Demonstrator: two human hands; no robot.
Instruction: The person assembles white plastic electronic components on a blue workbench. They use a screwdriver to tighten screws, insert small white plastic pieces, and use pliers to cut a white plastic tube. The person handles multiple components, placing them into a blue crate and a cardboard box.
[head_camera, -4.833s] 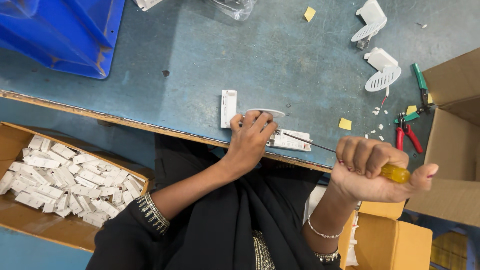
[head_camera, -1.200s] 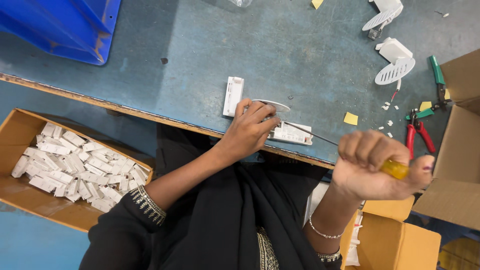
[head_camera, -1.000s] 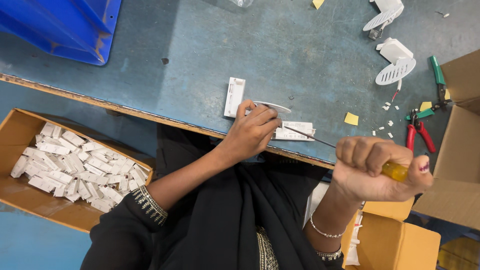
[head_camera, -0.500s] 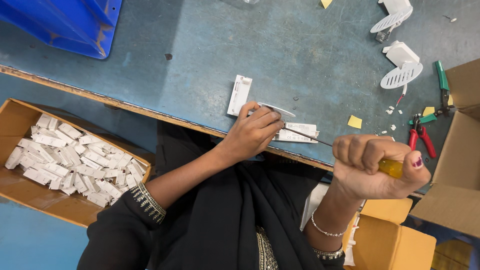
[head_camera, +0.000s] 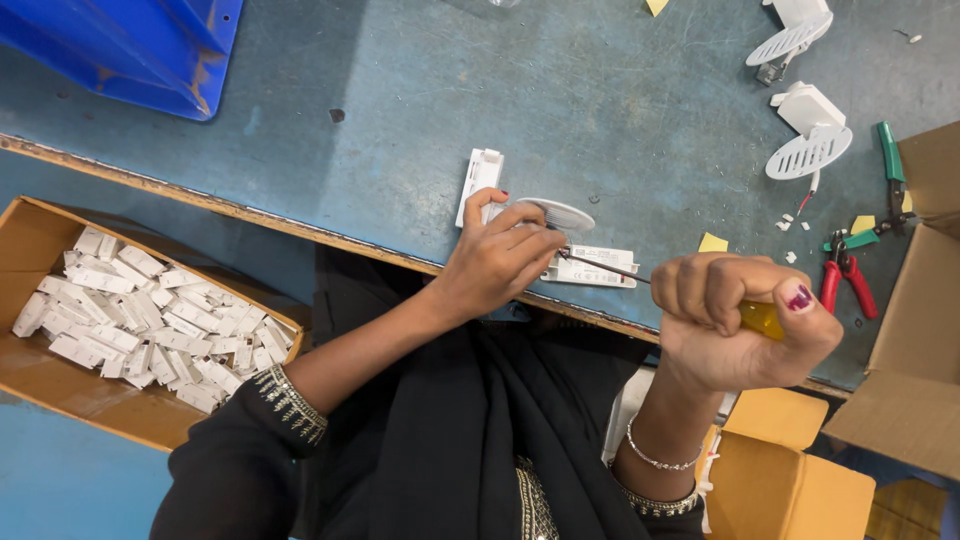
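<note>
- The counter (head_camera: 420, 110) is a worn blue-grey slab that fills the upper part of the view, with its near edge running slantwise down to the right.
- A blue plastic bin (head_camera: 130, 45) sits on the counter's far left corner, only partly in view.
- A long cardboard box (head_camera: 40, 240) lies below the counter edge on the left, filled with a heap of small white plastic pieces (head_camera: 140, 320).
- Another cardboard box (head_camera: 925, 340) stands open at the right edge, and a yellow box (head_camera: 790, 475) lies under the right forearm.
- The right hand (head_camera: 740, 325) is closed in a tight fist around the yellow handle of a screwdriver (head_camera: 610, 268), just off the near edge of the counter; the thin shaft slants up and left to the white casing.
- The left hand (head_camera: 495, 260) is curled, with its fingertips pressing down on a white casing (head_camera: 590, 268), which lies flat at the near edge of the counter; a round white slotted cover (head_camera: 555, 212) shows just behind the fingers.
- A narrow white strip part (head_camera: 480, 180) lies just beyond the left hand.
- Two more white slotted covers (head_camera: 805, 150) with block housings lie at the far right.
- Red-handled pliers (head_camera: 845, 280) and green-handled cutters (head_camera: 885, 180) lie beside the right box.
- Yellow paper scraps (head_camera: 712, 243) and white crumbs are scattered nearby.
</note>
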